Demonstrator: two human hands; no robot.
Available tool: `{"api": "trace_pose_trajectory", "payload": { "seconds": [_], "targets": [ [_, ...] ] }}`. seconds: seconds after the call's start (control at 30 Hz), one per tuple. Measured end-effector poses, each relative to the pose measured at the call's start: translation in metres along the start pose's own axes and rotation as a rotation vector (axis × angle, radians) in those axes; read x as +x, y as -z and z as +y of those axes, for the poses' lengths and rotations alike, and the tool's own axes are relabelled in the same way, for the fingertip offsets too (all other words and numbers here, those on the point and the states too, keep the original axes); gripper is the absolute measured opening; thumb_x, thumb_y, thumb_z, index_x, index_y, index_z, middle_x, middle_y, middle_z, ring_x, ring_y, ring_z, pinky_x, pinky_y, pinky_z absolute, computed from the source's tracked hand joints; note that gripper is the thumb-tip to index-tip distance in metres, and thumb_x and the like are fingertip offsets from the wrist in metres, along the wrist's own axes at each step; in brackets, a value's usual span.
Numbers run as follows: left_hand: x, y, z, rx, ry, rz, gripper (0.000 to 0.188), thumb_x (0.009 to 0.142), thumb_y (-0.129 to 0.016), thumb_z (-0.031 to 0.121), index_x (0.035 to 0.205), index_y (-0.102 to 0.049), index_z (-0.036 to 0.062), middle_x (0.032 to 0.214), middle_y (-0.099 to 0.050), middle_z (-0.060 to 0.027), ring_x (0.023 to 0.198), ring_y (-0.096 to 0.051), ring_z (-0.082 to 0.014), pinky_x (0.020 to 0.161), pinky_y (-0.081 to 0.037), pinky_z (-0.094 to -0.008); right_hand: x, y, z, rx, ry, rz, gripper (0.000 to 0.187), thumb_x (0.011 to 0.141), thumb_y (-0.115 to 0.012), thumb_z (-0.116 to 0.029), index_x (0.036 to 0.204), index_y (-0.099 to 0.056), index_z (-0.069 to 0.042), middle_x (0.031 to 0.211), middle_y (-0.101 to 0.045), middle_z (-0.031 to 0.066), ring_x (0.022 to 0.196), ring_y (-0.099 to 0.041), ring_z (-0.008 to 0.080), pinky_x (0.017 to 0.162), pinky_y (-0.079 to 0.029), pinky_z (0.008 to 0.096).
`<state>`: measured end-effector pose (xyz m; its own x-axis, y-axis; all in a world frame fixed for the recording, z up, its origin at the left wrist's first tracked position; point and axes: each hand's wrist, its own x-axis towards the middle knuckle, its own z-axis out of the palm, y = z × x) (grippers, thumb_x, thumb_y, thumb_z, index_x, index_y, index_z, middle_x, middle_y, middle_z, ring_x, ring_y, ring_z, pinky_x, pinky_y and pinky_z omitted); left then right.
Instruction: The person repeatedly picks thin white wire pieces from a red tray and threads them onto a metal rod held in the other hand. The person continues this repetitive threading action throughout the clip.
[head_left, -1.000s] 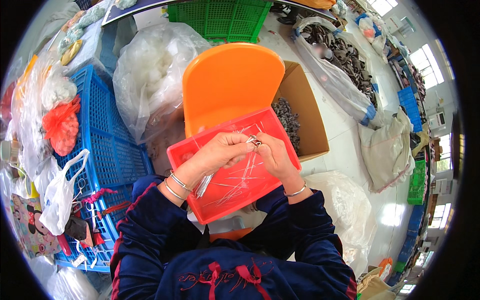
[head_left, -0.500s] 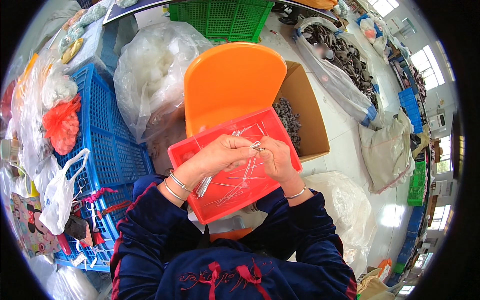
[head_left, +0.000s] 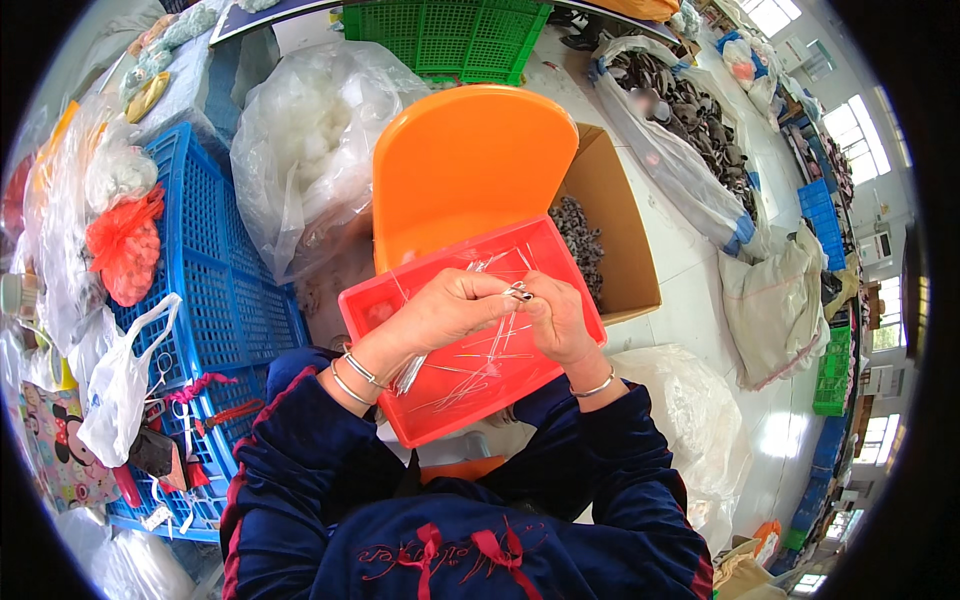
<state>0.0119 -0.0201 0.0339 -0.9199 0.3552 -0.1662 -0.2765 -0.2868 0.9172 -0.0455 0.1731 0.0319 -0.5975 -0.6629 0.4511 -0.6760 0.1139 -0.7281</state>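
From my remote view, an orange plastic chair (head_left: 475,180) sits beyond a red plastic tray (head_left: 548,255). Over the tray I see the left hand (head_left: 448,308) and right hand (head_left: 558,318) nearly meeting; silvery strands (head_left: 408,374) show below the left, whether gripped I can't tell. Fingertips pinch a small looped piece (head_left: 519,292).

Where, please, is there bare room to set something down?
The orange rounded plastic chair, tilt unclear, is bare beyond the red rectangular plastic tray, as is white floor between the brown cardboard box and beige fabric sack. Thin pale strands clutter the tray.
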Motion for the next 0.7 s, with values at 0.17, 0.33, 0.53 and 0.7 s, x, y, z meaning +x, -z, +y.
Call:
{"api": "trace_pose_trajectory", "payload": {
  "seconds": [0.17,0.33,0.53,0.7],
  "targets": [
    [-0.001,-0.001,0.001,0.006,0.018,0.011,0.019,0.096,-0.061,0.017,0.108,-0.071,0.0071,0.061,-0.043,0.0078,0.051,-0.033,-0.0015,0.046,-0.026,-0.0195,0.0,0.0,-0.001,-0.042,0.019,0.014,0.026,0.098,-0.052,-0.021,0.082,-0.056,-0.001,0.071,-0.051,0.0128,0.059,-0.051,0.0293,0.054,-0.041,0.0366],
    [-0.001,0.0,-0.001,-0.021,0.036,0.014,0.018,0.095,-0.061,0.016,0.108,-0.071,0.0069,0.062,-0.044,0.008,0.052,-0.033,-0.0012,0.046,-0.026,-0.0192,-0.001,0.0,-0.001,-0.044,0.0,0.005,0.024,0.097,-0.052,-0.018,0.082,-0.056,-0.001,0.072,-0.051,0.0131,0.06,-0.051,0.03,0.054,-0.041,0.0367],
    [0.002,-0.004,-0.009,0.133,-0.114,0.117,0.019,0.094,-0.062,0.014,0.107,-0.071,0.0039,0.071,-0.053,0.0087,0.063,-0.041,0.001,0.053,-0.034,-0.0172,0.002,0.0,0.0,-0.02,0.001,-0.006,0.02,0.096,-0.052,-0.015,0.083,-0.056,0.0,0.073,-0.051,0.0134,0.061,-0.051,0.031,0.055,-0.041,0.0373],
    [-0.002,-0.005,-0.005,0.155,-0.097,0.122,0.019,0.094,-0.062,0.013,0.107,-0.071,0.0035,0.077,-0.059,0.0075,0.071,-0.046,0.0006,0.06,-0.039,-0.0176,0.0,-0.002,0.0,-0.013,-0.01,0.002,0.021,0.096,-0.051,-0.016,0.085,-0.055,0.001,0.072,-0.049,0.0135,0.06,-0.05,0.0308,0.054,-0.041,0.0375]
  ]
}}
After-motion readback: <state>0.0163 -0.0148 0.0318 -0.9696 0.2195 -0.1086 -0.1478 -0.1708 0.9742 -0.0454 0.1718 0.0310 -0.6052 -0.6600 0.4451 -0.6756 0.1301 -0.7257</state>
